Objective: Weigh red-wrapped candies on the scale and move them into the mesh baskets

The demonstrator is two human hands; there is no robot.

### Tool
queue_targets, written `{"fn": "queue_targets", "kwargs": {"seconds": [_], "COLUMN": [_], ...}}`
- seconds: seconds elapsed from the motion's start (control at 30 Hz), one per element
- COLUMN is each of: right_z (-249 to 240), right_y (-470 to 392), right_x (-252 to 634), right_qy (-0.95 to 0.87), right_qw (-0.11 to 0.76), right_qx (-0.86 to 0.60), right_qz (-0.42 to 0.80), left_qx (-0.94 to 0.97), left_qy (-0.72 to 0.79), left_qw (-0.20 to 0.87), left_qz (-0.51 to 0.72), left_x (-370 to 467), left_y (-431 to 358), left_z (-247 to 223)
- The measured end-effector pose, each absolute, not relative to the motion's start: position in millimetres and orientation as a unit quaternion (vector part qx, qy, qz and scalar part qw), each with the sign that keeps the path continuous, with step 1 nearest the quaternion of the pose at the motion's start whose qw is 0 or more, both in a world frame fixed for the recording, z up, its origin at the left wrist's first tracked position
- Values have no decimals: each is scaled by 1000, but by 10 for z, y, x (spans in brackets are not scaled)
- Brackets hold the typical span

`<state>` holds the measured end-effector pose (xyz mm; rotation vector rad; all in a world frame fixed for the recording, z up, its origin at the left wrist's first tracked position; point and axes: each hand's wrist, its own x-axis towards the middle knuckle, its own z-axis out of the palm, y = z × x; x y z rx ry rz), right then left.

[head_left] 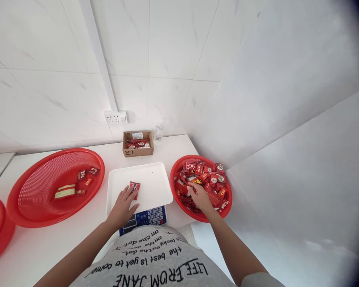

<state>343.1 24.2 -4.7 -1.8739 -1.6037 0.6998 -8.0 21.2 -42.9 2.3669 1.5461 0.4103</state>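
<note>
A small red snack packet [135,189] lies on the white tray [155,179] of a scale. My left hand [124,205] rests over the tray's left side, fingers spread, with the fingertips touching the packet's edge. On the right, my right hand [200,197] reaches into a round red basket [175,191] heaped with red snack packets [215,179]. Its thumb and forefinger are drawn together at a red packet among the pile; the fingertips are partly hidden there. Below the tray shows the scale's blue keypad [151,216].
A larger red basket [20,191] on the left holds several packets, some red, some pale. Behind the tray stand a small cardboard box [137,152] of red packets and a clear plastic cup [158,132]. Another red basket [2,239] is cut off at the left edge. White walls close the back and right.
</note>
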Motion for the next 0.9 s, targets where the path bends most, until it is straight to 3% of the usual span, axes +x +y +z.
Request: {"fn": "queue_targets", "kwargs": {"seconds": [0.53,0.67,0.9], "right_z": [-461,-454,-576], "right_y": [1378,1370,1348], "right_x": [3712,3714,3698], "right_qy": [-650,-650,-632], "right_qw": [18,-6,40], "right_qx": [-753,-753,-730], "right_qz": [99,101,257], "left_qx": [794,786,783], "left_qy": [581,590,592], "left_qw": [120,125,131], "left_qz": [135,135,136], "left_x": [-87,-83,-36], "left_y": [92,69,85], "left_z": [-333,-350,-335]}}
